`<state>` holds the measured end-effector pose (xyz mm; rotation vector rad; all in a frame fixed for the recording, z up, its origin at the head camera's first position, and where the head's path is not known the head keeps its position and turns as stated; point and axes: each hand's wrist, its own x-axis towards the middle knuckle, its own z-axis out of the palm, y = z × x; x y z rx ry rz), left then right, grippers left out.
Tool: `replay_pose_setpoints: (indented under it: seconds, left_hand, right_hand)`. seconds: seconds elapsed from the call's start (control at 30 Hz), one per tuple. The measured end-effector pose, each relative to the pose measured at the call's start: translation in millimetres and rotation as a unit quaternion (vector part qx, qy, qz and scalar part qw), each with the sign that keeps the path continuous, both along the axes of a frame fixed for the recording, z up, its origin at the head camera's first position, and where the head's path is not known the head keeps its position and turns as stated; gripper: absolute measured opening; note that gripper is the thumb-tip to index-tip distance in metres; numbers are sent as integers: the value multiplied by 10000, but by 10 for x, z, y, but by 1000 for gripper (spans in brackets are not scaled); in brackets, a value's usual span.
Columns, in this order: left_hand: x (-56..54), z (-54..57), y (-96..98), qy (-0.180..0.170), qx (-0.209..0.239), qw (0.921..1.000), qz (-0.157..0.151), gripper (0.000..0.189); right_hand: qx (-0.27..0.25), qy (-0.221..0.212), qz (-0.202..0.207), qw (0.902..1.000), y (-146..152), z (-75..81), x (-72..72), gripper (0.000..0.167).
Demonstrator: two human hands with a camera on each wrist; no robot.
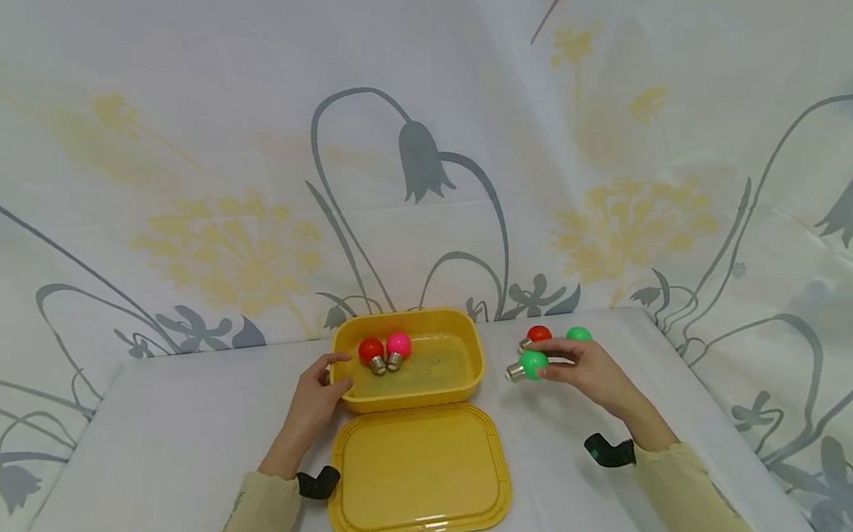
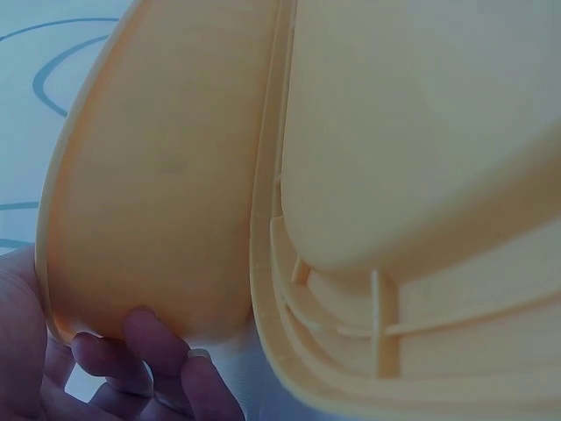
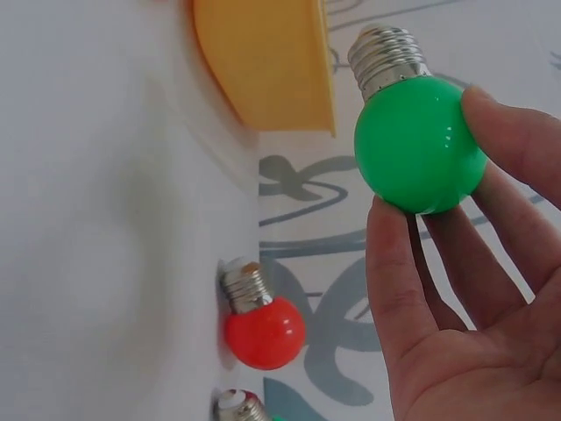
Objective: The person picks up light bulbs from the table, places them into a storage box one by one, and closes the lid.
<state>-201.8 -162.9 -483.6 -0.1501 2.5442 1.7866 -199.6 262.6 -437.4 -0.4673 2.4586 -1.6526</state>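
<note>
My right hand (image 1: pixel 583 368) pinches a green light bulb (image 3: pixel 422 145) by its round globe, between thumb and fingertips. Its silver screw base points left in the head view, and the bulb is lifted above the table. At the left end of a yellow plastic box (image 1: pixel 415 401), my left hand (image 1: pixel 315 398) holds the rim and side wall with bent fingers. Inside the box, toward its left, a red bulb (image 1: pixel 370 350) and a pink bulb (image 1: pixel 398 345) lie side by side.
Just in front of the box lies its yellow lid (image 1: pixel 418 475). Beyond my right hand are another red bulb (image 3: pixel 266 333) and a second green bulb (image 1: pixel 578 333) on the white table (image 1: pixel 178 452). A flower-patterned curtain (image 1: pixel 424 241) stands behind the table.
</note>
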Motion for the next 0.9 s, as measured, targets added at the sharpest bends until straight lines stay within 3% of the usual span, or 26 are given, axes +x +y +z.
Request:
replay_pose_setpoints:
  seconds: [0.9]
  left_hand:
    - [-5,9,-11,-9,-3,10000,6,39]
  right_hand:
    - [1,15,223,9997,-258,11,-222,39]
